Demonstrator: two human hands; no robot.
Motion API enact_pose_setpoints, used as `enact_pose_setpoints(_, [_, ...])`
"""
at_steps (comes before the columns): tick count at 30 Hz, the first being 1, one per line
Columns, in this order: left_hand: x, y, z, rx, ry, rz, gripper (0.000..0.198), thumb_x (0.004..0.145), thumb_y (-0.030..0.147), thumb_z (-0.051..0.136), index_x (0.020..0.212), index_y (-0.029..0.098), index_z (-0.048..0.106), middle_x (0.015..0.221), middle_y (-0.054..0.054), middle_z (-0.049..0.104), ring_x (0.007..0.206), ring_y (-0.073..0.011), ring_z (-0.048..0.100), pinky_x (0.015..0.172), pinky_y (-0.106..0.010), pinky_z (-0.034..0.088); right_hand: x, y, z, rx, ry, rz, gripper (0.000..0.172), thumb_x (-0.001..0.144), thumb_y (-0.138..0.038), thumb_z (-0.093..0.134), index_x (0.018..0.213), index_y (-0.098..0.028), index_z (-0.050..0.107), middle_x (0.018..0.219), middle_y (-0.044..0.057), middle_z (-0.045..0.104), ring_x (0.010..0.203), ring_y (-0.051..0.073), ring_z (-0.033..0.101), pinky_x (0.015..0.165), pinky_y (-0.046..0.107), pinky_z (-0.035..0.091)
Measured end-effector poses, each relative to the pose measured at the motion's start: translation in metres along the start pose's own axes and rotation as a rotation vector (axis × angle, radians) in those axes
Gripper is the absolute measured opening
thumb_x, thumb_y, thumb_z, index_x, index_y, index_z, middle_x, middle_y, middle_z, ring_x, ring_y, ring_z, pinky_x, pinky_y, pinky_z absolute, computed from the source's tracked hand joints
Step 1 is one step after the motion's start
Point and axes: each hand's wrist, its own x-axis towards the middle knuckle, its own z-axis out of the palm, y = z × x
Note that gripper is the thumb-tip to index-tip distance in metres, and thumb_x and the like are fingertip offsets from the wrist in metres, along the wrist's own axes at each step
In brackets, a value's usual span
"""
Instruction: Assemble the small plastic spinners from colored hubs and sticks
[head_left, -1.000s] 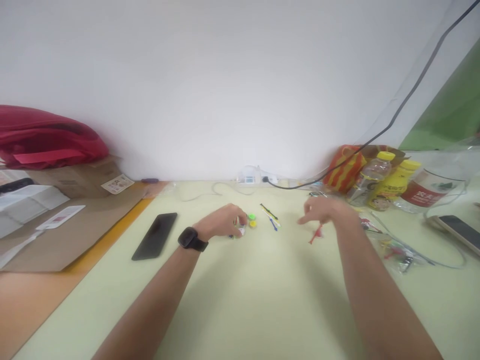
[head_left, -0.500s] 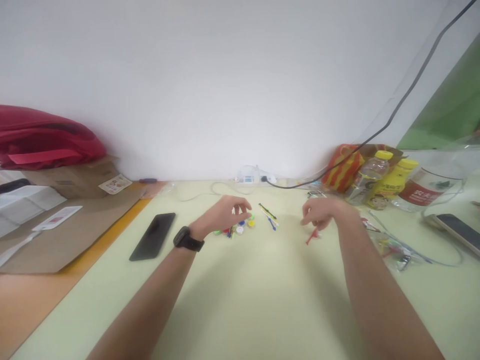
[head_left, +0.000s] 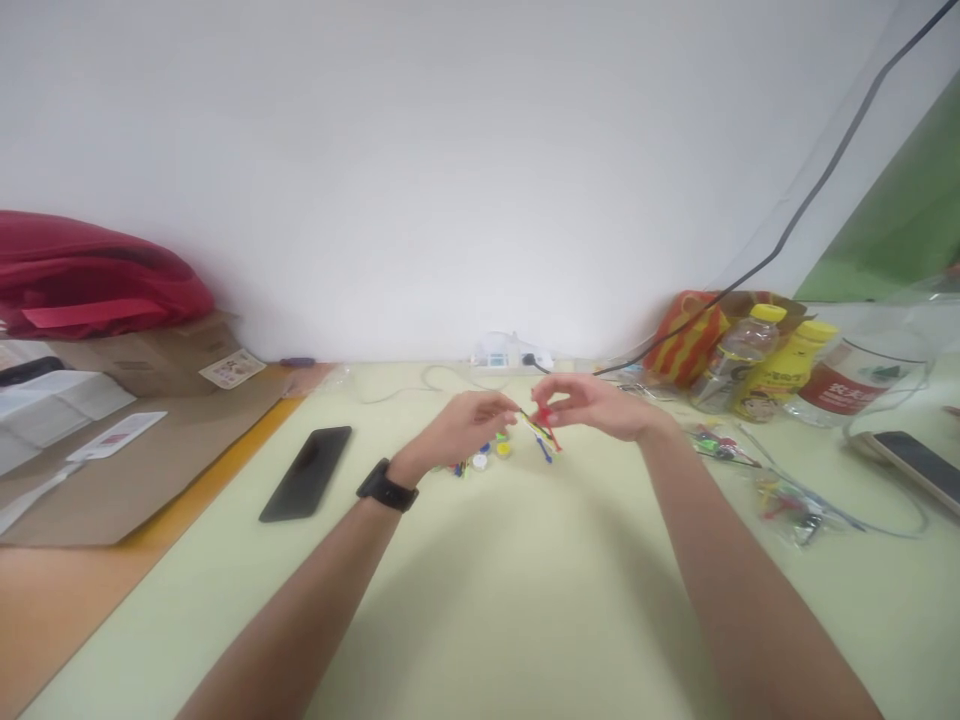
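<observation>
My right hand [head_left: 589,405] is closed in a pinch on a thin red plastic piece [head_left: 553,432], above the middle of the table. Close to its left, my left hand [head_left: 474,428] has thumb and fingertips drawn together; what they hold, if anything, cannot be made out. Below the fingertips lie slim plastic pieces: a blue one [head_left: 544,452] and others in yellow, black and white, partly covered by the red piece. Under my left hand sit a white round piece [head_left: 480,462], a yellow round piece [head_left: 503,450] and several small coloured parts, some hidden by the hand.
A black phone [head_left: 306,474] lies left of my left arm. At the right are clear bags of small coloured parts [head_left: 791,505], bottles [head_left: 784,375] and another phone [head_left: 919,468]. A power strip [head_left: 499,356] stands by the wall, and a cardboard box [head_left: 142,360] at far left.
My right hand has moved left with the red piece, from the right side to above the slim pieces. My left hand has shifted slightly right, its fingertips now close to the right hand.
</observation>
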Motion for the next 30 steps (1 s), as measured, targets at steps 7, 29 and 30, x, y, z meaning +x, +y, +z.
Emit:
enact_pose_setpoints(7, [0.007,0.0,0.016,-0.508,0.258,-0.013,0.051,0.087,0.042,0.076,0.131,0.02,0.062,0.111,-0.013,0.077,0.101,-0.0234,0.074,0.097,-0.043,0.057,0.033,0.001,0.041,0.107,0.239,-0.299,0.034,0.079,-0.04,0.081,0.101,-0.023,0.061,0.114,0.006,0.063,0.11,0.022,0.062,0.096,0.039,0.053])
enact_pose_setpoints(29, [0.001,0.0,-0.002,0.033,0.127,0.175,0.018,0.087,0.034,0.072,0.092,0.017,0.074,0.092,-0.007,0.078,0.086,-0.0214,0.075,0.083,-0.033,0.06,0.036,0.012,0.049,0.112,0.122,-0.007,0.009,0.075,-0.023,0.061,0.081,-0.02,0.055,0.065,-0.003,0.058,0.06,0.012,0.054,0.058,0.025,0.042])
enact_pose_setpoints(30, [0.0,-0.001,-0.001,0.064,0.116,0.179,0.017,0.087,0.033,0.071,0.091,0.017,0.073,0.091,-0.007,0.078,0.085,-0.0207,0.074,0.082,-0.032,0.06,0.037,0.016,0.05,0.062,0.14,0.012,0.007,0.077,-0.024,0.058,0.081,-0.021,0.054,0.064,-0.004,0.055,0.058,0.011,0.05,0.054,0.023,0.039])
